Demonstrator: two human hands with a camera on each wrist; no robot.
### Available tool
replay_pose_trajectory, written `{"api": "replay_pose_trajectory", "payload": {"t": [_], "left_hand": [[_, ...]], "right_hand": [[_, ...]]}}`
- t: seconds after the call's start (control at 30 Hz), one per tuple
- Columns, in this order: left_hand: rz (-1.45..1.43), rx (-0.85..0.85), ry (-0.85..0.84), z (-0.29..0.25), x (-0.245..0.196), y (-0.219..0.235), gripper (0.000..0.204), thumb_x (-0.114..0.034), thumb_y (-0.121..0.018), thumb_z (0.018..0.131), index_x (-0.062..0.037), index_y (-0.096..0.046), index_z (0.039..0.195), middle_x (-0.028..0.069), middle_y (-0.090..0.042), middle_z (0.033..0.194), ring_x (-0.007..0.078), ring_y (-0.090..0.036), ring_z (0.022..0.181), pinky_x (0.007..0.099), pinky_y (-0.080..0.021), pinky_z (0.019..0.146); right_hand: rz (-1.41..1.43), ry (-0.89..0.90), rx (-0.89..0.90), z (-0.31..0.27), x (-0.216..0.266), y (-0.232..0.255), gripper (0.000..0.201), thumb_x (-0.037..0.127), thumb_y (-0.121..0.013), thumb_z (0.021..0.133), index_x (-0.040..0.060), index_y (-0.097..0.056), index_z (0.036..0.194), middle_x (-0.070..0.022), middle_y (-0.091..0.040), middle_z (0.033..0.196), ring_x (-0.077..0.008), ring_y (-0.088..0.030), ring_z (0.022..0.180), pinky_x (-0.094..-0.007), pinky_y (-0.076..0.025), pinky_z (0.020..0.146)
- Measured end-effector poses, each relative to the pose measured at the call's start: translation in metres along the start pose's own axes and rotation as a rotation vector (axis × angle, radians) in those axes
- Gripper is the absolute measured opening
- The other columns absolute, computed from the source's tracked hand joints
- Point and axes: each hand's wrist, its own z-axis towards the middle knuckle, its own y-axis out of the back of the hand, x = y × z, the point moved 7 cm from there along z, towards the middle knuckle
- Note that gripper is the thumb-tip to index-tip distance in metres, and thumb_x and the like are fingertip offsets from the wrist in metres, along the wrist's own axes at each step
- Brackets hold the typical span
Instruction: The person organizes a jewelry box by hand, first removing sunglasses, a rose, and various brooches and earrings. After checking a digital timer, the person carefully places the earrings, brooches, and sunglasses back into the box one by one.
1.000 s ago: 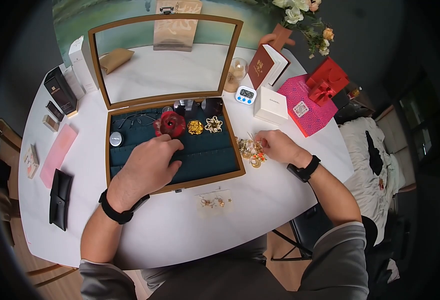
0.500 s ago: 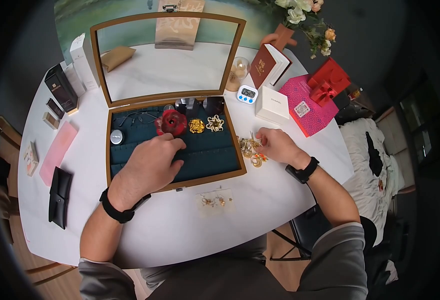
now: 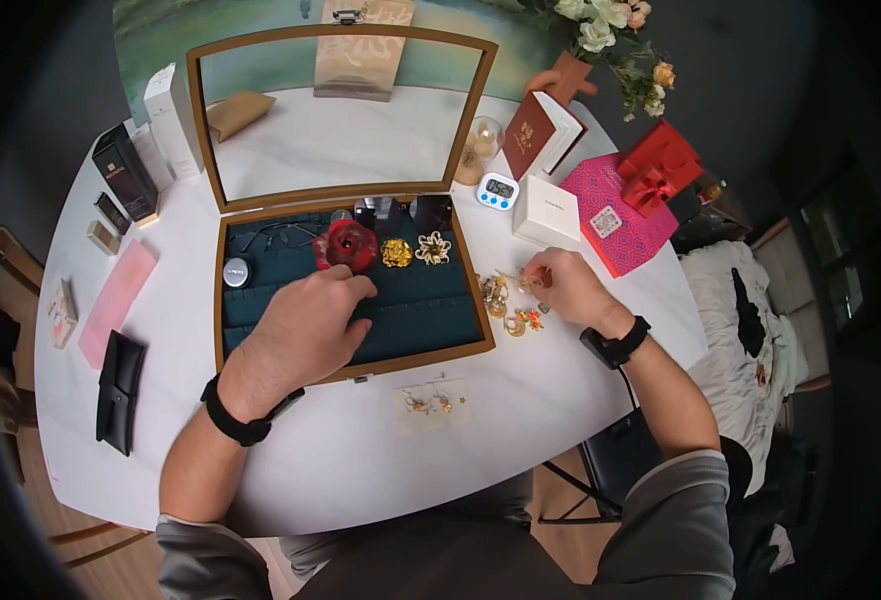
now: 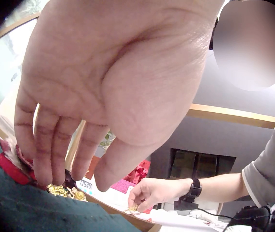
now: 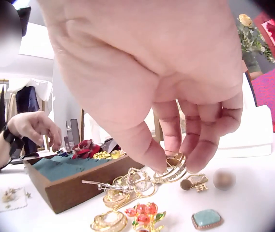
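My left hand (image 3: pixel 305 325) hovers over the teal-lined jewelry box (image 3: pixel 430 360), its fingers hanging loosely beside a red fabric flower (image 3: pixel 345 247). No object shows between those fingers in the left wrist view. Right of the box, my right hand (image 3: pixel 572 290) pinches a gold hoop earring (image 5: pixel 176 173) set with small stones, between thumb and fingertips. Beneath and around it lies a pile of gold jewelry (image 5: pixel 118 195), with a red-berry brooch (image 5: pixel 145 215) and a turquoise stone piece (image 5: pixel 206 218) in front. A gold flower (image 3: pixel 396 252) and an openwork flower brooch (image 3: pixel 433 249) sit in the box.
The box's glass lid (image 3: pixel 340 125) stands raised behind it. A white box (image 3: pixel 546 212) and a timer (image 3: pixel 497 191) stand beyond my right hand. Earrings on a small sheet (image 3: pixel 433 403) lie before the box. A black case (image 3: pixel 120 392) is at left.
My right hand has moved slightly right and away from the pile with the hoop earring, uncovering the red-berry brooch and the turquoise piece. My left hand holds nearly the same place.
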Motion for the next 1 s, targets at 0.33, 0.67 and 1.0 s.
{"api": "replay_pose_trajectory", "payload": {"t": [0.33, 0.67, 1.0], "left_hand": [[0.002, -0.029, -0.020, -0.001, -0.002, 0.002, 0.031, -0.010, -0.080, 0.091, -0.0020, -0.075, 0.121, 0.0166, -0.073, 0.110, 0.0362, -0.075, 0.106, 0.0446, -0.062, 0.093], [-0.074, -0.076, -0.048, 0.003, -0.007, 0.001, 0.030, -0.005, -0.078, 0.091, -0.0010, -0.073, 0.120, 0.0153, -0.073, 0.112, 0.0334, -0.076, 0.103, 0.0432, -0.062, 0.091], [-0.084, -0.086, -0.081, 0.001, -0.012, 0.000, 0.028, -0.005, -0.078, 0.090, -0.0016, -0.074, 0.118, 0.0141, -0.072, 0.107, 0.0324, -0.075, 0.098, 0.0430, -0.062, 0.087]], "right_hand": [[0.069, -0.035, -0.034, 0.001, -0.011, -0.001, 0.008, -0.004, -0.072, 0.087, -0.0035, -0.075, 0.095, -0.0171, -0.073, 0.085, -0.0301, -0.071, 0.078, -0.0401, -0.057, 0.075], [0.214, -0.052, -0.040, -0.002, 0.018, 0.042, 0.004, -0.005, -0.073, 0.098, -0.0022, -0.072, 0.095, -0.0009, -0.065, 0.080, -0.0088, -0.059, 0.075, -0.0297, -0.051, 0.069], [0.131, -0.051, 0.013, 0.005, 0.034, 0.038, 0.003, 0.000, -0.076, 0.096, -0.0021, -0.073, 0.095, -0.0042, -0.068, 0.077, -0.0117, -0.062, 0.073, -0.0313, -0.053, 0.070]]}}
